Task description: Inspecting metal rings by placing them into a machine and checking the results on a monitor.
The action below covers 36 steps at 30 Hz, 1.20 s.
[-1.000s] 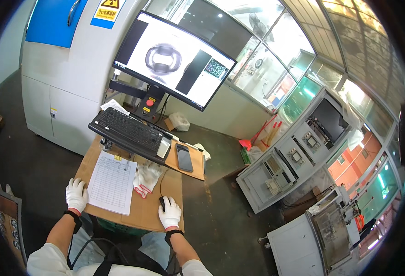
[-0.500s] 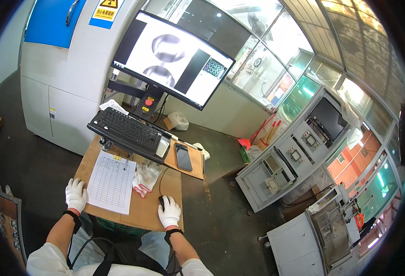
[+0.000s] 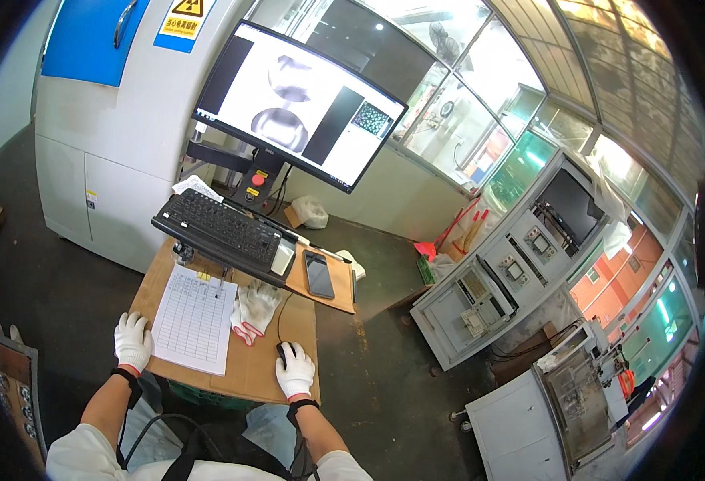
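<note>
My right hand (image 3: pixel 296 373), in a white knit glove, rests over a black computer mouse (image 3: pixel 286 351) on the cardboard-topped table (image 3: pixel 260 377). The mouse's cable runs up toward the keyboard tray. At the table's left edge lies my left hand (image 3: pixel 133 343), also gloved, fingers extended and holding nothing. Just right of it is a printed table sheet (image 3: pixel 192 321) with a yellow clip at its top. A spare pair of white gloves (image 3: pixel 255 309) with red cuffs lies between the sheet and the mouse. Above, a monitor (image 3: pixel 304 104) shows grey rounded shapes on white.
A black keyboard (image 3: pixel 220 224) sits on a raised tray, with a phone (image 3: pixel 319 273) on the board to its right. Beneath the monitor is a red button (image 3: pixel 259 178). A large grey cabinet (image 3: pixel 120 160) stands left; a control console (image 3: pixel 489 280) stands right.
On the monitor the grey shapes have shifted and changed in outline, the upper one now paler and broken. Both hands stay in nearly the same places.
</note>
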Motion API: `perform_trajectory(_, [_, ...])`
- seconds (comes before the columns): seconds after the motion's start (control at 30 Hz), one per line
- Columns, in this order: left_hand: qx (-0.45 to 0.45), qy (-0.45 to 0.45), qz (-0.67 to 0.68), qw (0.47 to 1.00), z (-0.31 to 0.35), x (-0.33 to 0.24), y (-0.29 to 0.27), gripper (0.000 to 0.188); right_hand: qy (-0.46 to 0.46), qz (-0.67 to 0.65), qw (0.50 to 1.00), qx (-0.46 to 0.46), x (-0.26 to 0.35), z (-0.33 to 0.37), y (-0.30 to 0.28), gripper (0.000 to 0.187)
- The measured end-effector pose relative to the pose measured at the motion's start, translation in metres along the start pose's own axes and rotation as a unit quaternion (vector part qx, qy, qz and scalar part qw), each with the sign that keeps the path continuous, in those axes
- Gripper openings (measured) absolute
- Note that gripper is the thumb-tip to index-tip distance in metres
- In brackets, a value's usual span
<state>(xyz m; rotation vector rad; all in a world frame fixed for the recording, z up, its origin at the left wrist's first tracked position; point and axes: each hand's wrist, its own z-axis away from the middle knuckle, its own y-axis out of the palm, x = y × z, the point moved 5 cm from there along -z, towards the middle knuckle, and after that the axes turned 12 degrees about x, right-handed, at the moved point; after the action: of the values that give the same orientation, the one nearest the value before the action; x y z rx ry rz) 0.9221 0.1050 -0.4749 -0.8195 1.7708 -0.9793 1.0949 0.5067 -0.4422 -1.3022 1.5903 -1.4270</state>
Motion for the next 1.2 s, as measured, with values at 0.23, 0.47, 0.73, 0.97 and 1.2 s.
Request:
perform_trajectory(0.23, [0.021, 0.001, 0.005, 1.000, -0.0010, -0.0033, -0.0025, 0.032, 0.000, 0.001, 1.000, -0.008, -0.0030, 0.0001, 0.0022, 0.046])
perform_trajectory(0.47, [0.013, 0.000, 0.003, 1.000, -0.0009, -0.0009, -0.0015, 0.030, 0.000, 0.005, 1.000, -0.003, 0.0004, -0.0006, -0.0014, 0.046])
perform_trajectory(0.73, [0.007, 0.001, 0.002, 1.000, -0.0018, 0.0012, 0.0030, 0.034, -0.011, -0.004, 1.000, -0.019, -0.0022, 0.0003, 0.0007, 0.046])
perform_trajectory(0.97, [0.011, -0.003, 0.004, 1.000, -0.0022, 0.0007, 0.0020, 0.033, -0.004, -0.001, 1.000, -0.009, 0.0008, 0.0008, -0.0038, 0.046])
perform_trajectory(1.2, [-0.001, 0.004, 0.003, 1.000, -0.0007, 0.0019, 0.0015, 0.033, -0.002, -0.014, 1.000, 0.002, 0.0030, -0.0001, -0.0058, 0.045])
